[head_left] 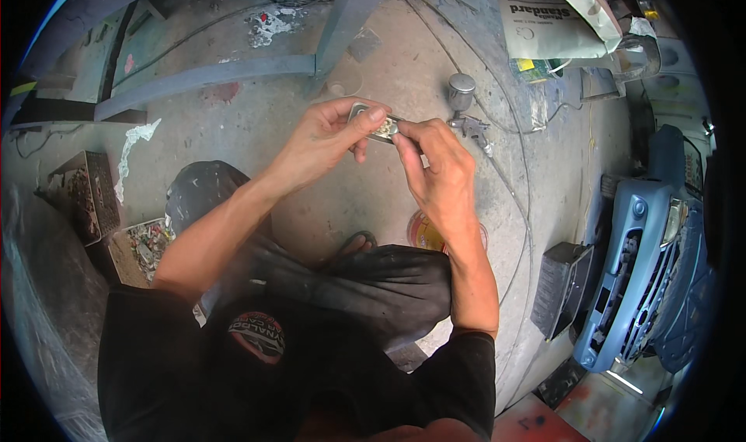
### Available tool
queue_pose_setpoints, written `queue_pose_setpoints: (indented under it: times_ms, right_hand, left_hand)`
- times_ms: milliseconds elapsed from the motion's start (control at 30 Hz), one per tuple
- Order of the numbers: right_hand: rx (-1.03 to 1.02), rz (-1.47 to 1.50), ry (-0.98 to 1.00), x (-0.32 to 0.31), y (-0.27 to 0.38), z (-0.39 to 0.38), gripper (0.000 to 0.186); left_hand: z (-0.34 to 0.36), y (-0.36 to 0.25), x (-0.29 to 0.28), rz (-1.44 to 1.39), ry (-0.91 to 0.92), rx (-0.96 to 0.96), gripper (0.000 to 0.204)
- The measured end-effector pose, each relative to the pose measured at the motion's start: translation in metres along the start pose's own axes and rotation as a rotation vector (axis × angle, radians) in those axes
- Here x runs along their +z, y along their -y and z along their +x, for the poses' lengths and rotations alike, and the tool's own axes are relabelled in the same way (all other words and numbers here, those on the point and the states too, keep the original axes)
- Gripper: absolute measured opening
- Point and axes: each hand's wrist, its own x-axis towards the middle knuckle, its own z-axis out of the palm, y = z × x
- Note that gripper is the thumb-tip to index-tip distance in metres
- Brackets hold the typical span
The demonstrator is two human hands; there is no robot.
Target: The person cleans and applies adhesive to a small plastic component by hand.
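Out in front of me, both hands hold one small flat piece point(384, 129) with a shiny, dark rim and a pale, crumbly-looking middle; its exact kind I cannot make out. My left hand point(330, 133) is closed on its left end, the thumb lying over the top. At the right end, my right hand point(441, 158) pinches its edge between thumb and fingers. Part of the piece is hidden beneath the fingers. Just right of my hands a spray gun point(471, 125) with a metal cup rests on the floor.
A hose point(519, 131) runs across the concrete floor. On the right are a blue car bumper point(615, 283) and a dark crate point(561, 290). Two littered baskets, one wire-sided point(99, 197) and one low point(124, 257), stand left. A blue-grey metal frame point(210, 76) spans the far side.
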Motion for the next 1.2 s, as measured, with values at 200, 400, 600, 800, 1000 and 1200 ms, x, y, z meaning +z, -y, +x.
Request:
queue_pose_setpoints:
  times_ms: [200,400,600,800,1000,1200]
  right_hand:
    - [-0.001,0.015,-0.014,0.002,0.003,0.002,0.017]
    - [0.003,0.044,-0.026,0.001,0.0,0.002,0.017]
    - [-0.008,0.072,-0.032,-0.002,-0.003,0.002,0.019]
    - [-0.027,0.07,-0.058,-0.003,-0.001,0.003,0.019]
    - [-0.032,0.091,-0.05,-0.005,-0.002,0.002,0.02]
    - [-0.058,0.103,-0.062,-0.009,0.0,0.003,0.022]
  left_hand:
    - [0.002,0.005,-0.002,-0.041,-0.004,-0.016,0.04]
    - [0.003,0.007,-0.003,-0.064,0.005,-0.009,0.039]
    - [0.003,0.004,-0.002,-0.094,0.016,0.006,0.037]
    - [0.002,0.002,-0.002,-0.128,0.033,0.017,0.036]
    - [0.001,-0.001,-0.003,-0.124,0.065,0.023,0.037]
    - [0.003,0.004,-0.005,-0.196,0.128,0.052,0.04]
